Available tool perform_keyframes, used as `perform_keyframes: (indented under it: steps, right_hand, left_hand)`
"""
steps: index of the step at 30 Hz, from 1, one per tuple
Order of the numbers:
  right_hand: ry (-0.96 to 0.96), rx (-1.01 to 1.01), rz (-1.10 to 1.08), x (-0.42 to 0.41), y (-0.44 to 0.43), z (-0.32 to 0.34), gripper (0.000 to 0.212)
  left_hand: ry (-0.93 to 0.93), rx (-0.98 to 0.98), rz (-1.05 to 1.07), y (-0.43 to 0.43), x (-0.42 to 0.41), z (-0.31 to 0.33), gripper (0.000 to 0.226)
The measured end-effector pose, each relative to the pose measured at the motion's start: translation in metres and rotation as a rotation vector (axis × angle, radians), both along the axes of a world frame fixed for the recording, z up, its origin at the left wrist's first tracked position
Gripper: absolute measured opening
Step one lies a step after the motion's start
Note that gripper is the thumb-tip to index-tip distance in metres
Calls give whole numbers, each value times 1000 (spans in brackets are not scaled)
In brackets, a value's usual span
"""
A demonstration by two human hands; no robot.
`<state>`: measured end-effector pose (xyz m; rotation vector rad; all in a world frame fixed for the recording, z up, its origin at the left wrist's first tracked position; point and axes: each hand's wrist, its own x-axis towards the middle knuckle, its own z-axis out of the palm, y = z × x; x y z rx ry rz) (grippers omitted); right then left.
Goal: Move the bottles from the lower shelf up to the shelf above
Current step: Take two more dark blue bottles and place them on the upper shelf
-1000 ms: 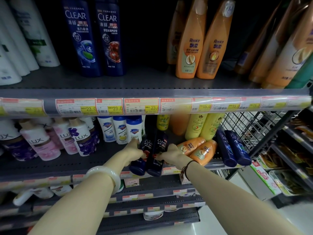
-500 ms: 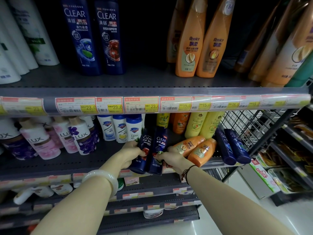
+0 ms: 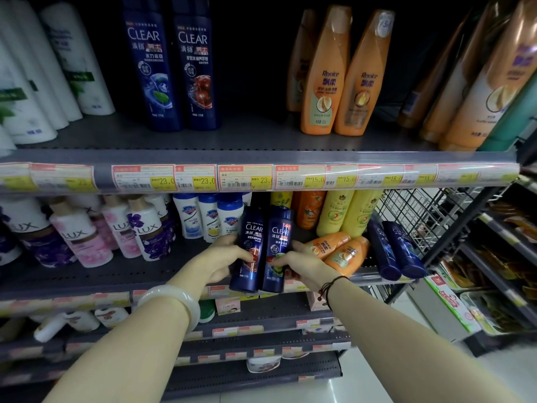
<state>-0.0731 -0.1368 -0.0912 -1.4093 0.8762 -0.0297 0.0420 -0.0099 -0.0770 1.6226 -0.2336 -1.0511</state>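
Two small dark blue CLEAR bottles stand nearly upright, side by side, at the front of the lower shelf (image 3: 122, 274). My left hand (image 3: 220, 260) grips the left bottle (image 3: 250, 248) and my right hand (image 3: 302, 264) grips the right bottle (image 3: 277, 245). The bottle bottoms hang just past the shelf's front edge. The shelf above (image 3: 255, 138) holds two tall CLEAR bottles (image 3: 171, 65) with a bare gap to their right. Two more dark blue bottles (image 3: 395, 248) lie flat at the lower shelf's right end.
Orange Rejoice bottles (image 3: 340, 80) and white bottles (image 3: 43, 74) stand on the upper shelf. Its price-tag rail (image 3: 261, 177) juts out above my hands. LUX bottles (image 3: 87, 231), white-blue bottles (image 3: 209, 216), yellow bottles (image 3: 345, 216) and two lying orange bottles (image 3: 337, 248) crowd the lower shelf.
Both hands have tipped the two small CLEAR bottles from leaning forward to nearly upright and raised them a little, drawing them toward the shelf's front edge.
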Motion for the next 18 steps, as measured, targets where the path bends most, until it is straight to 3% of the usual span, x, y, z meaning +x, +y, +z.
perform_keyframes:
  steps: [3, 8, 18]
  right_hand:
    - [-21, -36, 27, -8, 3, 9, 75]
    - [-63, -88, 85, -19, 11, 24, 47]
    - [-142, -212, 157, -27, 31, 61, 59]
  left_hand:
    - [8, -8, -6, 5, -4, 6, 50]
    - [13, -21, 8, 21, -14, 18, 57]
    - [-63, -32, 2, 51, -27, 60, 65]
